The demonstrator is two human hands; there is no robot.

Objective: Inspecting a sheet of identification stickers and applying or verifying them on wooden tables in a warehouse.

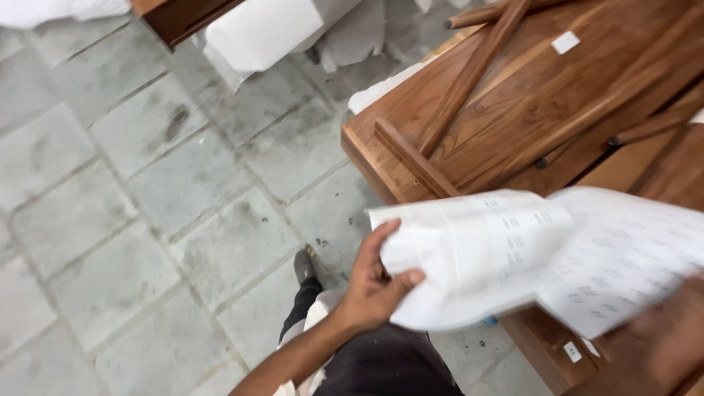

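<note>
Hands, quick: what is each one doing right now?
Left hand: closed on the sheaf of papers.
Right hand: blurred at the papers' right edge; grip cannot be told.

So the papers (528, 253) sit between both hands, left hand (374, 282) on their left edge, right hand (660, 345) at the lower right corner. Right behind and under them is the table (528, 103), legs (473, 70) lying across it. Floor (132, 220) takes up everything left. Foot (304, 265) is just below-left of the table corner.

White papers (513, 249), brown wooden table (535, 95)
</note>
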